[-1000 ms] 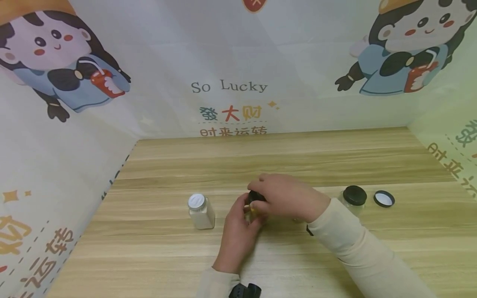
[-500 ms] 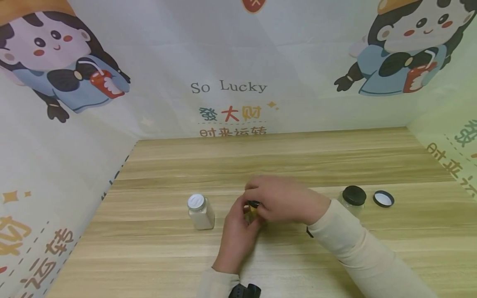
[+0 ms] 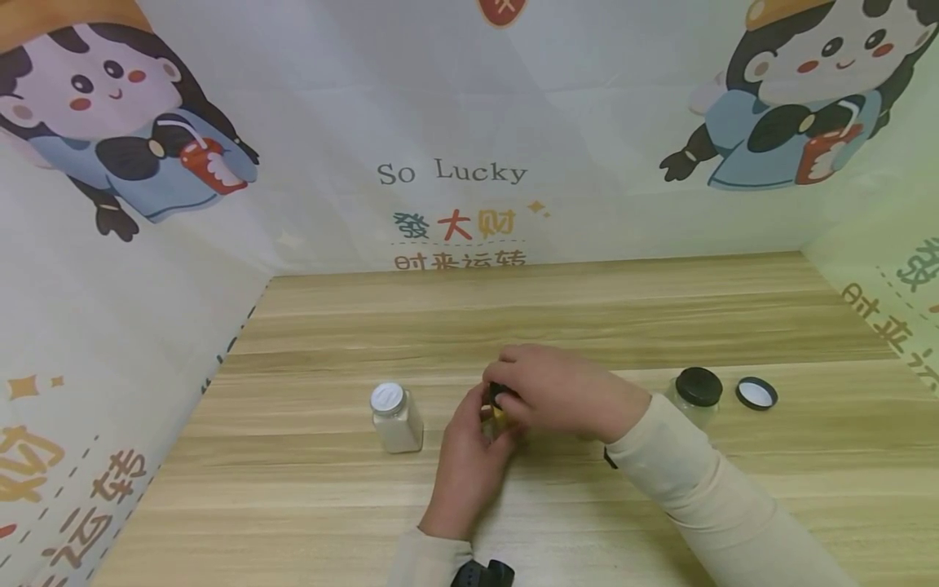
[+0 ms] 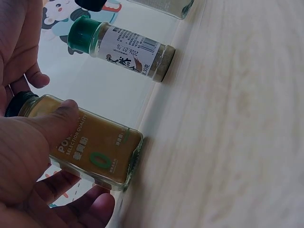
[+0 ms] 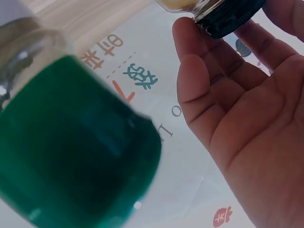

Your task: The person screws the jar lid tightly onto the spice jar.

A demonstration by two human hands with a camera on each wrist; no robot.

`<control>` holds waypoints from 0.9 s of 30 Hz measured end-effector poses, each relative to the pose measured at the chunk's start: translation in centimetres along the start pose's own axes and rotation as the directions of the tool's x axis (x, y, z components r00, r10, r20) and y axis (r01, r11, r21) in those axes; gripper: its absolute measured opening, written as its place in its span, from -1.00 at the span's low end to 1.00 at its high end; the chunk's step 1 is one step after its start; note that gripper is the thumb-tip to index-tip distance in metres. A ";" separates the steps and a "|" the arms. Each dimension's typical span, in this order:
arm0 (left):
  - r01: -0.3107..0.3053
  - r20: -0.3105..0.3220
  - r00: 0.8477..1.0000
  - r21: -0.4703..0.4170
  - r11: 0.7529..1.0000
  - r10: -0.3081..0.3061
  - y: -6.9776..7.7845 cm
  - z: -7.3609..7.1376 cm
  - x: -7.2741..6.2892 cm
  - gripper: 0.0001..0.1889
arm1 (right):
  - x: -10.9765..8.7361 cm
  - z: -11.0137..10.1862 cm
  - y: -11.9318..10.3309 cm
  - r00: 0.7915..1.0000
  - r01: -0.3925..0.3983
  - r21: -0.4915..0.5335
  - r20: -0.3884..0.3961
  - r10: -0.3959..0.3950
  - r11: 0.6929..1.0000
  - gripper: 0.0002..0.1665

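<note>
A square glass spice jar [image 4: 102, 142] of yellow-brown powder stands on the table, gripped by my left hand [image 3: 469, 461]. The left thumb lies across its label, and the fingers reach round the far side. Over its top is my right hand [image 3: 565, 391], with thumb and fingers around the black lid [image 3: 500, 391]. In the right wrist view the fingertips are right at the ribbed lid edge. Close beside stands a shaker bottle with a green cap [image 4: 128, 50], large and blurred in the right wrist view and hidden behind my right hand in the head view.
A white-lidded square jar [image 3: 397, 424] of pale powder stands to the left. To the right are a clear jar with a black lid [image 3: 698, 386] and a loose lid [image 3: 756, 393] lying with its white inside up. A printed cloth [image 3: 455, 106] walls the wooden table [image 3: 293, 489].
The right fingers have shifted around the black lid, covering more of it half a second ago and less now. The left hand and the jar have stayed in place.
</note>
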State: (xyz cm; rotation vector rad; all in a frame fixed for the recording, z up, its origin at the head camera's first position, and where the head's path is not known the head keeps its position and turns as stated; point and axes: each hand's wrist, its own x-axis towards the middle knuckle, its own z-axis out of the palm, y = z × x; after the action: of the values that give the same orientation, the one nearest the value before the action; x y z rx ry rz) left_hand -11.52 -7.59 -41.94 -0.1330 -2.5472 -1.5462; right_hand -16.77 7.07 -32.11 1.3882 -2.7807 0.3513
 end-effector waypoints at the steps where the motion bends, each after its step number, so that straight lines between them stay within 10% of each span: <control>1: -0.001 -0.001 1.000 -0.005 1.000 0.001 0.0 0.0 0.0 -0.43 | 0.0 0.0 0.0 1.000 0.001 -0.001 -0.002 -0.001 1.000 -0.85; 13: -0.003 0.000 1.000 -0.008 1.000 0.003 -0.2 0.0 -0.1 -0.44 | -0.1 -0.3 0.1 0.995 0.096 0.020 -0.018 -0.096 0.995 -0.54; 27: -0.001 0.003 1.000 0.011 1.000 0.001 -0.1 0.0 0.1 -0.44 | -0.2 -0.3 0.0 0.999 -0.011 0.016 0.036 0.010 1.000 -0.77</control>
State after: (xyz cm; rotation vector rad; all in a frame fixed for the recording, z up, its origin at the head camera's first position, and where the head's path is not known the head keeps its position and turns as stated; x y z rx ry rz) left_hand -11.62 -7.60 -42.00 -0.1351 -2.5573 -1.5328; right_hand -16.64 7.28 -31.84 1.3971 -2.8208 0.3534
